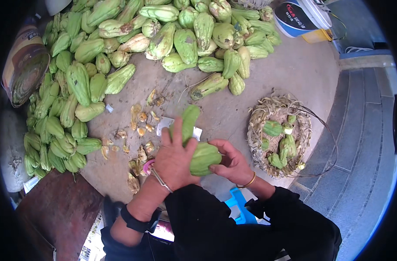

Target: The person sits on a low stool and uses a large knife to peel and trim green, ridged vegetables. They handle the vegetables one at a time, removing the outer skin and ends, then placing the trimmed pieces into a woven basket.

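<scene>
My left hand (175, 156) is over a narrow green chayote (190, 122), which shows between its index finger and thumb. A second, rounder pale-green chayote (205, 159) lies against the left thumb and palm. Its right end is held by the fingers and thumb of my right hand (232, 161). Part of each fruit is hidden behind the left hand. A piece of white paper (165, 124) lies on the floor behind the narrow chayote. Left of my hands are brown, withered scraps (141, 130).
A large chayote heap (185, 42) spreads across the back and left. At right stands a woven basket (253, 130) holding several small chayotes and a thin handle. A plastic bucket (299, 18) is at back right, a printed sack (25, 62) at left, a blue plastic stool (239, 207) near me.
</scene>
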